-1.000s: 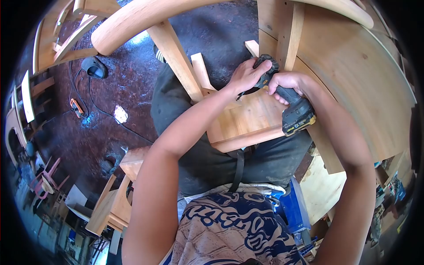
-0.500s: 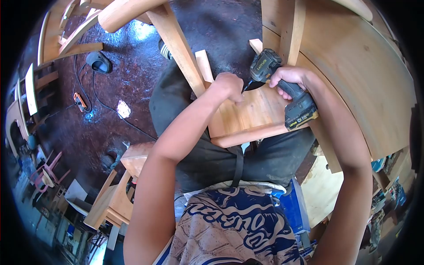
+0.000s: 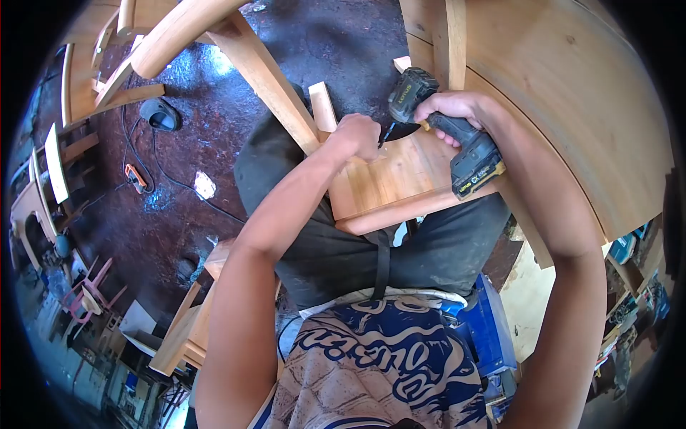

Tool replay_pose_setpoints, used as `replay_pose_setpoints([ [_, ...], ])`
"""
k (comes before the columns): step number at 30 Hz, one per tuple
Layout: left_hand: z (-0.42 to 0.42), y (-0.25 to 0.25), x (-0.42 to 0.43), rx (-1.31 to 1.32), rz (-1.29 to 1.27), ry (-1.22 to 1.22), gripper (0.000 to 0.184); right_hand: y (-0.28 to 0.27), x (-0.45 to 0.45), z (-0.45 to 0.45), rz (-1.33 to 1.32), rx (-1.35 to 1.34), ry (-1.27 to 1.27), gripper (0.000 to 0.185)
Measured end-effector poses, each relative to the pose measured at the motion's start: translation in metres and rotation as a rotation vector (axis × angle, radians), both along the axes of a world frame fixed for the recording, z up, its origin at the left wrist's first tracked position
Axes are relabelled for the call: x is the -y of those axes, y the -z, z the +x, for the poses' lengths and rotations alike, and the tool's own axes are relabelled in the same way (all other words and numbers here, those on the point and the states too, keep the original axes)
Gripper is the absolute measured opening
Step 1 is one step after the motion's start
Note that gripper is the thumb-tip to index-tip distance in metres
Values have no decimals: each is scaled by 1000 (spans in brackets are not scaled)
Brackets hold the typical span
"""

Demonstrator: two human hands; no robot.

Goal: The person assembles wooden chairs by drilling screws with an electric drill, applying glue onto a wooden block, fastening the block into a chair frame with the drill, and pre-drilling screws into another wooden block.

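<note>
My right hand (image 3: 457, 113) is wrapped around the grip of a black and yellow cordless drill (image 3: 413, 93). The drill leans down and to the left, its thin bit (image 3: 388, 133) ending close beside my left hand (image 3: 359, 136). That hand is closed over the wooden piece, with its fingertips near the bit's tip; whatever they may pinch is hidden. Across my thighs lies a light wooden chair part with a flat panel (image 3: 389, 182). A long squared wooden leg (image 3: 268, 82) rises from its left side, and a short wooden block (image 3: 322, 106) stands behind my left hand.
A large curved wooden panel (image 3: 557, 107) stands at the right. On the dark floor at left lie a black charger (image 3: 160, 114), cables and an orange-black device (image 3: 133, 178). A blue box (image 3: 489, 325) sits beside my right hip. Other wooden furniture parts (image 3: 182, 332) are at lower left.
The view has shifted slightly, so the chair part, drill and both hands appear a little farther left and higher. Both hands keep nearly the same hold and place against the wood.
</note>
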State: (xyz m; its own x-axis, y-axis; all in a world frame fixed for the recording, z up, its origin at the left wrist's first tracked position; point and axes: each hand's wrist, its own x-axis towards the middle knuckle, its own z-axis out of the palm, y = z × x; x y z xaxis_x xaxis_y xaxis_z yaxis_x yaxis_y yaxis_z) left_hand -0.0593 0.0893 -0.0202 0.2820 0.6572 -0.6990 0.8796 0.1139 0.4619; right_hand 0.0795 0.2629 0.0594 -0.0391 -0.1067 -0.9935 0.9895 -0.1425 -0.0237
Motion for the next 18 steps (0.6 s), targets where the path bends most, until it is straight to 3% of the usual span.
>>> replay_pose_setpoints([
  [11,-13,5,-5,72,-78,-1,31,-3,3,-4,39,33,20,30],
  [14,-26,23,-14,184,-223,-145,31,-5,3,-7,7,48,26,25],
  [18,-43,28,-36,354,273,-569,34,2,1,-5,-46,51,45,18],
])
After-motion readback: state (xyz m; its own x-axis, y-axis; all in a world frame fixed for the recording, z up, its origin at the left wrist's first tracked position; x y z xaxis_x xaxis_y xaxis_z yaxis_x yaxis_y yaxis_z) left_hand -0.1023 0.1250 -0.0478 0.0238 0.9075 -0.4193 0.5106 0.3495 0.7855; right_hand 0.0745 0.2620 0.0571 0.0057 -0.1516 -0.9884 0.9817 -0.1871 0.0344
